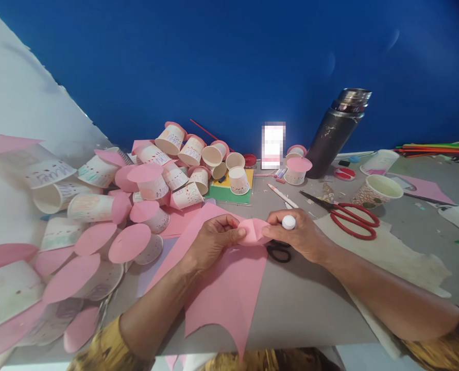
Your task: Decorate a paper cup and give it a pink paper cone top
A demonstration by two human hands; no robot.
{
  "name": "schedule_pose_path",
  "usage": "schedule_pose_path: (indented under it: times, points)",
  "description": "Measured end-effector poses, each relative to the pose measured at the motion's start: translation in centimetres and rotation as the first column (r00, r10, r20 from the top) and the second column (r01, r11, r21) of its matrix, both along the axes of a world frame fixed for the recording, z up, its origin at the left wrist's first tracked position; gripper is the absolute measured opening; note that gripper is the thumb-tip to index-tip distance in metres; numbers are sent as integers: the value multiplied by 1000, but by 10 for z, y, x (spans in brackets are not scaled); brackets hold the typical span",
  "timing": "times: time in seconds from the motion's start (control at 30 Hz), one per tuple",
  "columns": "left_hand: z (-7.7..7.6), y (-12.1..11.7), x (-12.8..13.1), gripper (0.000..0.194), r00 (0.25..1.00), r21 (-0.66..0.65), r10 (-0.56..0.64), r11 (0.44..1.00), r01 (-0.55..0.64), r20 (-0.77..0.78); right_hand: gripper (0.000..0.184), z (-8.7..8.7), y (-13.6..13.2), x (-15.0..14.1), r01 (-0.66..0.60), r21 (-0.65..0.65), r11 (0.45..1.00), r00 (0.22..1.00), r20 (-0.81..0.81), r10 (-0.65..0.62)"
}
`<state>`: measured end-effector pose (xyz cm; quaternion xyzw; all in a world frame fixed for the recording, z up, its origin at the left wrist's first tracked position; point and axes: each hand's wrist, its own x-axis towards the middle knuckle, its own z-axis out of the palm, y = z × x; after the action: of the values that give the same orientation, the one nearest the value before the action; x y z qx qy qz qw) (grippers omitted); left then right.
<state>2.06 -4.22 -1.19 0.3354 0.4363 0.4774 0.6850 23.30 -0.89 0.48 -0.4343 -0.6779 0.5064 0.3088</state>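
Note:
A small pink paper disc [254,232] with a crease down its middle is pinched between both hands. My left hand [217,239] grips its left edge with thumb and fingers. On the right edge, my right hand [302,234] pinches it too. A white round-ended object [289,222] pokes out of the right hand; its body is hidden in the palm. Beneath the hands lies a large pink paper sheet [225,288] with curved pieces cut from its edge. Black scissor handles [279,252] show just below the right hand.
Paper cups with pink paper discs [152,180] crowd the left side. Red-handled scissors [355,221] lie at right, before a paper cup [378,190]. A dark flask [333,134] stands by the blue wall [214,62]. A white marker [283,196] lies beyond the hands.

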Motion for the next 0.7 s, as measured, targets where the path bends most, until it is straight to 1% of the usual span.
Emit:
schedule_pose_path:
  times: [0.1, 0.23, 0.37, 0.43, 0.5, 0.6, 0.7]
  points:
    - [-1, 0, 0, 29, 999, -2, -37, 999, 37, 16, 32, -1, -1, 0, -42, 39, 998, 999, -1, 42]
    - [1, -2, 0, 33, 993, -42, -113, 993, 114, 19, 25, -3, -2, 0, -90, 63, 994, 996, -1, 91]
    - [2, -3, 0, 42, 991, -42, -135, 990, 134, -20, 24, -5, -3, -1, -94, 108, 990, 995, -3, 95]
    - [2, -3, 0, 38, 988, -48, -151, 988, 149, -34, 23, -5, -4, -1, -97, 121, 988, 995, -3, 98]
    - [3, -4, 1, 35, 989, -57, -142, 989, 140, -41, 23, -6, -4, -1, -109, 127, 986, 994, -4, 110]
    - [4, -4, 1, 37, 993, -55, -109, 993, 106, -54, 23, -6, -4, 0, -132, 133, 982, 991, -12, 135]
    - [6, -4, 0, 37, 985, 14, -92, 995, 95, -148, 23, -4, -3, 1, -164, 140, 977, 986, -3, 166]
